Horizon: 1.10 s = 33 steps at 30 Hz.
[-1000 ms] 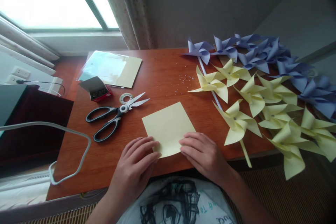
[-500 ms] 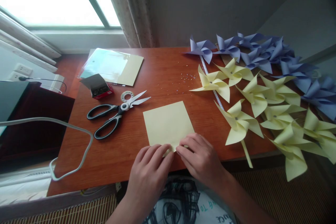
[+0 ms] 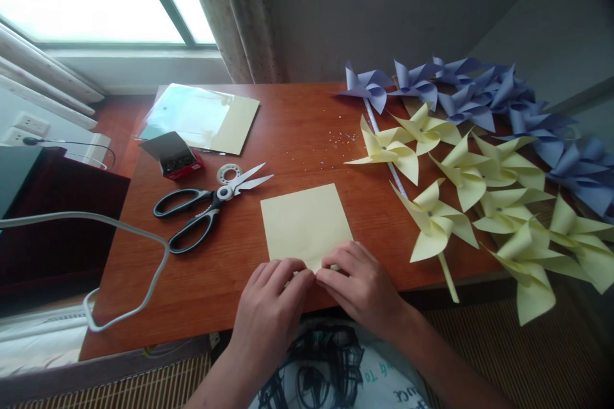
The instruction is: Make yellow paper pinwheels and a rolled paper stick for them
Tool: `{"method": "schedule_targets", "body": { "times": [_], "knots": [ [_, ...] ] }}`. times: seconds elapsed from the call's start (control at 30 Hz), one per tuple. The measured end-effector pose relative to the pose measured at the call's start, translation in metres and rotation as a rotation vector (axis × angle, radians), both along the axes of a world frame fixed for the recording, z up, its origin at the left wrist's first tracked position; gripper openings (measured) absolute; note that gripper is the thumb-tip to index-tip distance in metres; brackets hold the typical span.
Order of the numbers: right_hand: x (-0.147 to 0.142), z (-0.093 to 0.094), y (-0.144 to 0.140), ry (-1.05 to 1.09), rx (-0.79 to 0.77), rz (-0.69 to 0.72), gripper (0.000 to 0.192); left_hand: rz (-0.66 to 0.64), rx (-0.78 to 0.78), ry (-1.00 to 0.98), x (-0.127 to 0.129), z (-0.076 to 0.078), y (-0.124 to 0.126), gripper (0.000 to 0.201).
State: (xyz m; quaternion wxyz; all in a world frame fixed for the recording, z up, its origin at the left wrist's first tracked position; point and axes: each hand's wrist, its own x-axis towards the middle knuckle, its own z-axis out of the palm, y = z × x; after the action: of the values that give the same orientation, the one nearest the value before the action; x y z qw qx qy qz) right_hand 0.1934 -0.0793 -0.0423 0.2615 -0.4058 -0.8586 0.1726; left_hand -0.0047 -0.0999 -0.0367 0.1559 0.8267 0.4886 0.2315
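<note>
Pressing down together, the left hand [image 3: 271, 300] and right hand [image 3: 359, 284] meet fingertip to fingertip on the near edge of the pale yellow paper sheet [image 3: 306, 223], fingers flat on it rather than pinching. That sheet lies flat on the wooden table [image 3: 297, 121], near its front edge. Black scissors [image 3: 204, 204] rest just left of it, and yellow pinwheels [image 3: 434, 220] fan out to the right, purple pinwheels [image 3: 460, 92] beyond them.

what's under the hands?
The near edge of the yellow sheet: left hand and right hand fingertips meet on it. That edge and any fold there are covered. The sheet lies on the table.
</note>
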Motion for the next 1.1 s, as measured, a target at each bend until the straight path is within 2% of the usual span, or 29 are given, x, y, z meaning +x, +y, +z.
{"method": "schedule_targets", "body": {
  "times": [0.33, 0.7, 0.9, 1.1],
  "knots": [
    [-0.005, 0.001, 0.003, -0.113, 0.052, 0.018, 0.020, 0.004, 0.008, 0.050, 0.000, 0.001, 0.000, 0.013],
    [-0.005, -0.003, 0.005, -0.152, 0.032, 0.001, 0.017, -0.009, -0.009, 0.087, 0.001, -0.001, 0.007, 0.016],
    [0.007, -0.001, 0.004, -0.190, 0.024, -0.001, 0.020, 0.015, -0.009, 0.163, -0.001, 0.001, 0.005, 0.010],
    [0.022, 0.001, -0.002, -0.222, 0.041, -0.087, 0.018, 0.028, -0.046, 0.148, -0.002, 0.003, 0.004, 0.011]
  ]
}}
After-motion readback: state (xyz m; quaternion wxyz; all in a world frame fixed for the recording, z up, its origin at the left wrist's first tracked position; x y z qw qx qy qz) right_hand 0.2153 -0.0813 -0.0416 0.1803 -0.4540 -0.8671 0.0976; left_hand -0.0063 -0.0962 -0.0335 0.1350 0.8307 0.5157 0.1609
